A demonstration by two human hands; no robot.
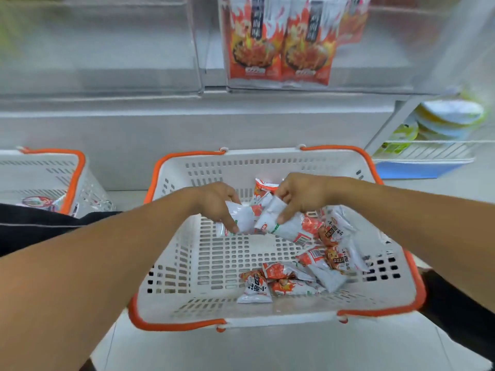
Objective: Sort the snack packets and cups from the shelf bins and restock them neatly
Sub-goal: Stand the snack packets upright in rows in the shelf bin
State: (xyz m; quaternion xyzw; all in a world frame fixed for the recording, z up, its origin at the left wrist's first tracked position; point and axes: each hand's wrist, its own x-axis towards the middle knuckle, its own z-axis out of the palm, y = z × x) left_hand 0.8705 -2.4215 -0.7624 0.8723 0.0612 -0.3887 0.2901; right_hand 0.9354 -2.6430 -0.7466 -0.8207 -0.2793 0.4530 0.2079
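Observation:
A white basket with orange handles sits in front of me with several small red-and-white snack packets inside, mostly at its right side. My left hand pinches one white packet above the basket. My right hand pinches another packet right beside it; the two packets nearly touch. Two tall red packets stand in a clear shelf bin above.
A second white basket with a cup lid showing stands at the left. Stacked yellow-and-white cups lie on a wire shelf at the right. A clear bin is at upper left. The grey shelf front runs behind the baskets.

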